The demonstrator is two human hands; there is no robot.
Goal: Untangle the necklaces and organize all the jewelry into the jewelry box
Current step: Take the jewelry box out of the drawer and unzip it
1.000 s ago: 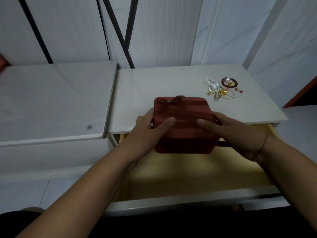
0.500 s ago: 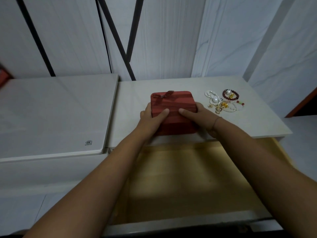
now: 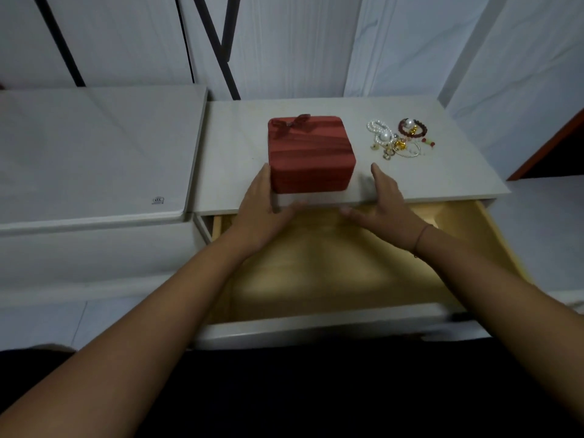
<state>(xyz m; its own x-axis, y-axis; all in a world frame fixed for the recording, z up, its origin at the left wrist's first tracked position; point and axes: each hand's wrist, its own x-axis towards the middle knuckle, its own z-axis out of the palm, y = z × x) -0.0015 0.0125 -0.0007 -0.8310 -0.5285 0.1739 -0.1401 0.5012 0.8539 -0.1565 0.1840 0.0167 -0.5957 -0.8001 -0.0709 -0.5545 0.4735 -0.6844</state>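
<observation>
Jewelry box (image 3: 311,156), dark red fabric-covered, squarish w/ rounded corners, seen from the head view: it sits lid-down and shut on the white tabletop (image 3: 234,147), approx mid-width, near the front edge. A small dark red ribbon bow (image 3: 289,124) sits on the lid's far-left corner.

L hand (image 3: 264,210) is at the box's near-left corner. Its fingers are straight and together, lying along the left side wall and seemingly touching it, though motion blur leaves contact unsure. The thumb stretches right, below the front face, and nothing is gripped. R hand (image 3: 384,200) is off the box, to the right of its near-right corner, w/ bare tabletop between them. Its fingers are straight and together, pointing away from the body, thumb spread left, and it holds nothing. A thin cord (image 3: 420,238) circles the R wrist.

Tangled jewelry pile (image 3: 396,139) lies on the tabletop right of the box, well apart from it. It includes a white pearl strand (image 3: 377,129), a dark red bead bracelet (image 3: 410,126), gold charms (image 3: 400,143) and a thin silver hoop (image 3: 410,153). All pieces are outside the box.

Below the tabletop a pale wood drawer (image 3: 331,270) is pulled out, w/ both forearms reaching over it. Left of the table stands a white flat-topped unit (image 3: 94,147) w/ a small logo (image 3: 158,200) at its front corner. Black metal rods (image 3: 221,42) lean against the white panelled wall behind.
</observation>
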